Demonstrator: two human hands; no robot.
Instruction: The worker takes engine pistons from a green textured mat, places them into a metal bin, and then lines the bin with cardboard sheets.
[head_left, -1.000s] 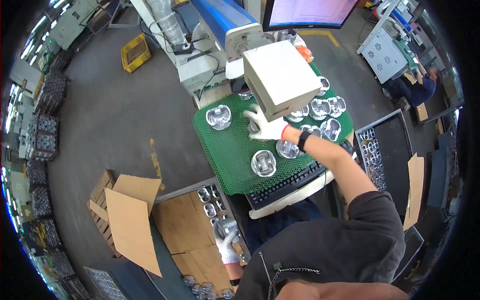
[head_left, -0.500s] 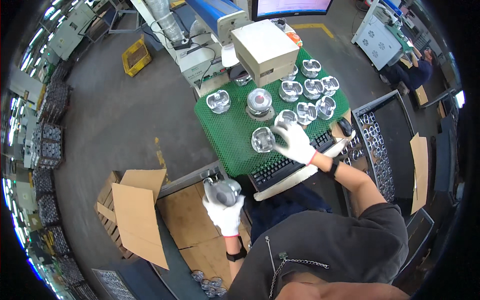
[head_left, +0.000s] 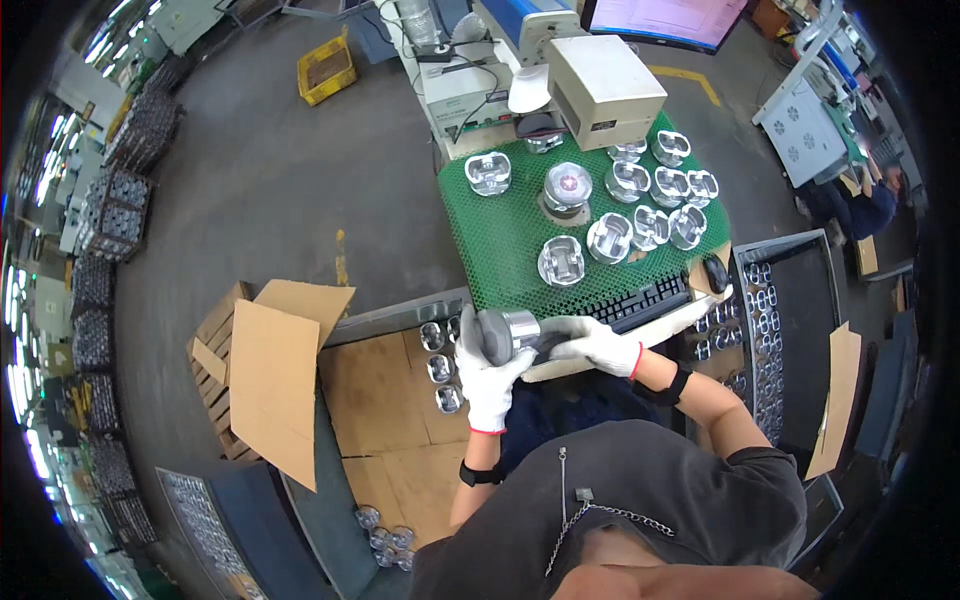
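Observation:
My left hand, in a white glove, is closed around a silver metal piston, held tilted in front of the mat's near edge. Beside it my right hand, also gloved, reaches in from the right with its fingers stretched out and apart. Its dark-smudged fingertips come close to the piston; whether they touch it I cannot tell. On the green mesh mat stand several more pistons, the nearest being one piston just beyond my hands. Another piston sits on a round holder beneath a boxy white machine head.
A black keyboard and mouse lie along the mat's near right edge. To the left, a cardboard-lined bin holds several pistons. On the right is a rack with rows of pistons. A monitor stands behind.
My left hand has brought its piston up and rightward from over the bin. My right hand has left the pistons on the mat and come near the held one. The view has shifted.

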